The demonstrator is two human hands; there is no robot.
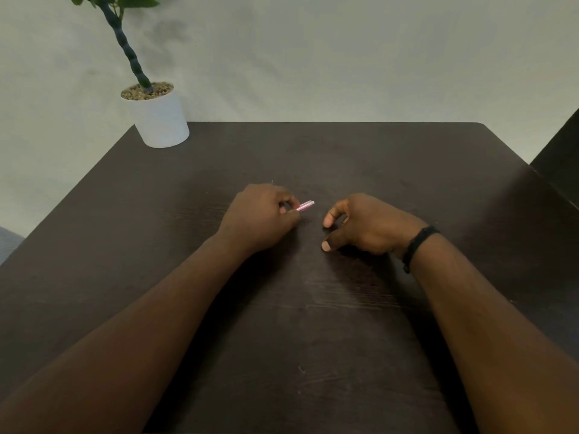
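Observation:
My left hand point(261, 219) rests on the dark wooden table point(313, 324) near its middle, its fingers curled round a small pink stick-like object point(305, 206) whose tip pokes out to the right. My right hand point(363, 225) lies a short way to the right, apart from the pink object. Its fingers hang loosely curled with thumb and forefinger spread, and it holds nothing. A black band point(418, 245) sits on the right wrist.
A white pot point(159, 120) with pebbles and a twisted-stem plant point(125, 45) stands at the table's far left corner. A pale wall lies behind. A dark surface point(560, 164) adjoins the table at the right edge.

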